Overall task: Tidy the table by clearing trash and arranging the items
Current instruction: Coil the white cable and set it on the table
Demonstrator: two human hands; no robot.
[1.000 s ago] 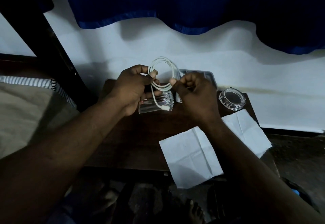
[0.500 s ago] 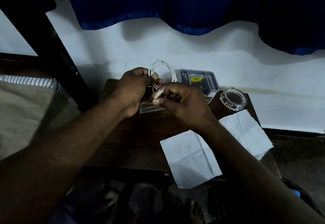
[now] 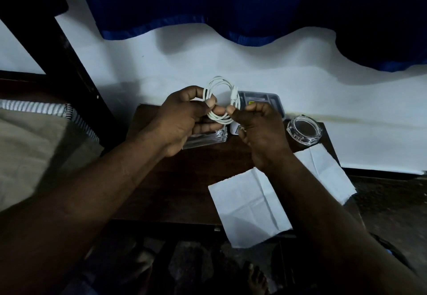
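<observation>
Over the dark table [image 3: 184, 179], toward twelve o'clock, left hand [image 3: 184, 119] and right hand [image 3: 261, 130] each pinch the coiled white cable [image 3: 219, 119]; should either pinch slacken, its springy loops may spring apart and drop onto the clear glass [image 3: 208, 139] below

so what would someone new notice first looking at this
The white cable, coiled into a loop, pinched between the left hand and right hand above the far side of the dark table. Then the unfolded white napkin at the near right, overhanging the front edge, and the clear glass ashtray at the far right corner.
</observation>
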